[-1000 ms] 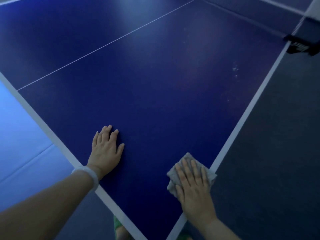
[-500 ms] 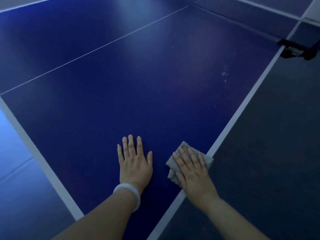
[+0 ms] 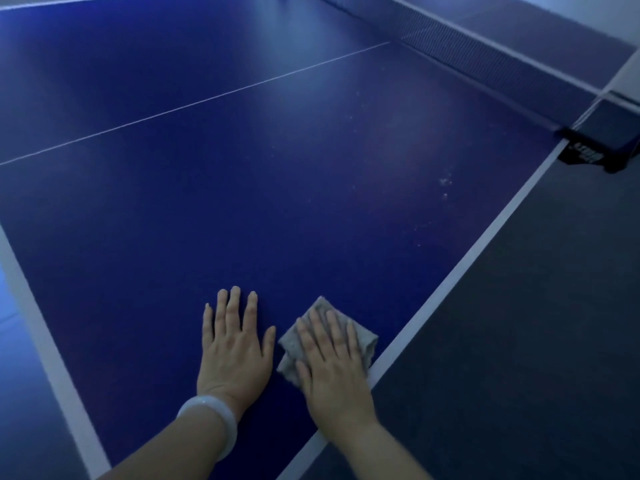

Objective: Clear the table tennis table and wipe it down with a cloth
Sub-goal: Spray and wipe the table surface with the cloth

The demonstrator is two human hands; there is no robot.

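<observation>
The dark blue table tennis table [image 3: 277, 188] fills most of the view, with white edge lines and a thin white centre line. My right hand [image 3: 332, 362] presses flat on a small grey cloth [image 3: 363, 336] near the table's right edge, fingers straight. My left hand [image 3: 235, 344] lies flat on the table just left of the cloth, fingers spread, a white bangle on the wrist. A few pale specks [image 3: 445, 185] mark the surface further ahead.
The net [image 3: 485, 50] crosses the table at the top right, held by a black clamp [image 3: 588, 154] on the side edge. Dark grey floor [image 3: 536, 323] lies to the right of the table, lighter blue floor at the far left.
My left hand slid right along the table until it lay beside the cloth. My right hand and the cloth moved a little inward from the corner. The view shifted toward the net.
</observation>
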